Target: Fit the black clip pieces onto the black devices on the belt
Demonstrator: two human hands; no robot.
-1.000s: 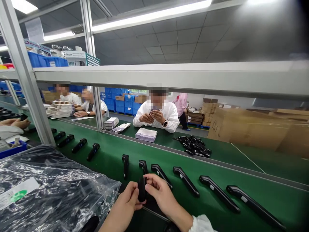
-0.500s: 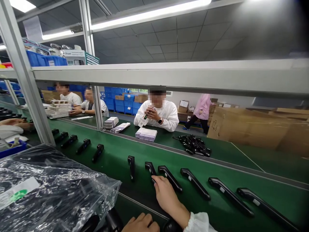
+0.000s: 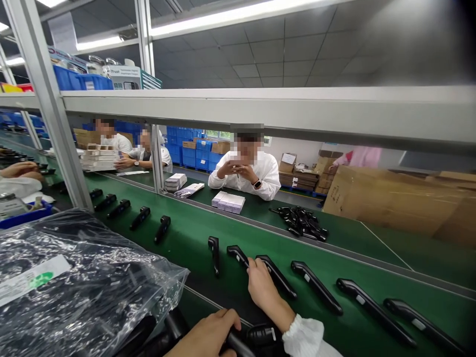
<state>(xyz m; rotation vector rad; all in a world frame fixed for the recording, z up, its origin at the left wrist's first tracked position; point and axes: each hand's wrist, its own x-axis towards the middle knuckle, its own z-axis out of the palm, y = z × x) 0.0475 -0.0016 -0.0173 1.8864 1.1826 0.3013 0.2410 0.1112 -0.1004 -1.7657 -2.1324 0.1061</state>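
My right hand (image 3: pixel 265 287), in a white cuff, reaches over the green belt (image 3: pixel 186 260). Its fingers are closed over the lower end of a black angled handheld device (image 3: pixel 237 254), which still lies on the belt. Close to its right is a similar black device with a bent head (image 3: pixel 278 277). At the bottom edge my left hand (image 3: pixel 208 334) wraps round a black tube-shaped piece (image 3: pixel 238 345), partly hidden by the fingers. Beside it are more black parts (image 3: pixel 262 334), cut off by the frame.
A clear plastic bag (image 3: pixel 92 282) of dark items covers the left front. More black devices (image 3: pixel 316 287) lie spaced along the belt. Across it, a co-worker (image 3: pixel 249 173) sits behind white boxes (image 3: pixel 228 202) and a heap of black pieces (image 3: pixel 301 223). A metal shelf beam (image 3: pixel 260 111) crosses overhead.
My left hand has risen into view, now gripping a black tube-shaped piece. The right hand and the belt's devices appear shifted rightward. The co-worker's hands moved; a person in pink walked right.
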